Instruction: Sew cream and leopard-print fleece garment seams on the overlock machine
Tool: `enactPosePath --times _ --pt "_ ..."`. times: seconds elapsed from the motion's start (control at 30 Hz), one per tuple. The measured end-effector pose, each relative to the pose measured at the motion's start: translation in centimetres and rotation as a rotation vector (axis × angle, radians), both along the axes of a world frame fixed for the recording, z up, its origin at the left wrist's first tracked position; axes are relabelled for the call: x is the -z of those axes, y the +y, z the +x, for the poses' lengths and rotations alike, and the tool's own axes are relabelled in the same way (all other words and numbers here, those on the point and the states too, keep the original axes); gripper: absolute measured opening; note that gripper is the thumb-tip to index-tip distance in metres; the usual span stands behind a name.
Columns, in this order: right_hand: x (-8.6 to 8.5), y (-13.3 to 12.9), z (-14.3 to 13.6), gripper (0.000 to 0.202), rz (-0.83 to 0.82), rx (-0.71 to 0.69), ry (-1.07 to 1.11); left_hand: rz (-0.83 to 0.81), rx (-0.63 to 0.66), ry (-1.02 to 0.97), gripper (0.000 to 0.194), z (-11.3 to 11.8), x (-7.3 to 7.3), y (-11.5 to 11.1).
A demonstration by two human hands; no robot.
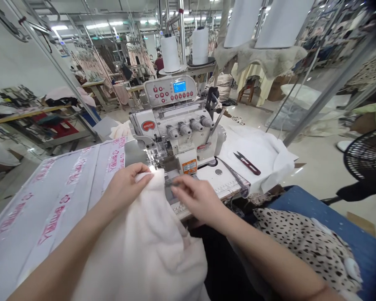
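Cream fabric [156, 225] hangs from my left hand [128, 184], whose thumb and fingers pinch its top edge just in front of the needle area of a white sewing machine [181, 133]. My right hand [196, 194] is to the right of the fabric, over the machine's front edge. Its fingers are curled with thumb and forefinger close together, and something small and dark seems to be at their tips, too blurred to name. The lower part of the fabric drapes down toward my lap.
Dark red thread snips [247, 163] lie on white cloth [269, 154] right of the machine. A plastic-covered table [72, 179] extends left. Spotted fabric [310, 246] rests on a blue surface [347, 242] at the right, near a black fan [368, 159]. Thread cones [170, 54] stand behind.
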State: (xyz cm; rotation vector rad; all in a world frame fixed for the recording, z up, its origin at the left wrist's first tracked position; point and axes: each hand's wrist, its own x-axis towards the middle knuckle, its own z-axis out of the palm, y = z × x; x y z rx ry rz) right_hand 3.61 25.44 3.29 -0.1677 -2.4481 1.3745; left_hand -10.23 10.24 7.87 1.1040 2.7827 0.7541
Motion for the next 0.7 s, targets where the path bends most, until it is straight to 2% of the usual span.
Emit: enactPosePath --times 0.1,0.2,0.47,0.7 --pt "-1.2 0.7 -3.0 0.019 0.053 0.049 0.072 0.001 -0.008 -0.023 0.026 0.0 0.0 0.1" --pt "-1.5 0.6 -5.0 0.015 0.129 0.076 0.009 0.013 0.006 -0.026 0.026 0.0 0.0 0.1" --pt "-2.3 1.0 -6.6 0.008 0.138 0.046 -0.082 0.008 0.015 0.019 0.025 0.0 0.1 0.3" --pt "-1.7 0.6 -7.7 0.009 0.241 0.18 0.001 -0.026 -0.065 0.108 0.02 -0.5 0.4 1.4"
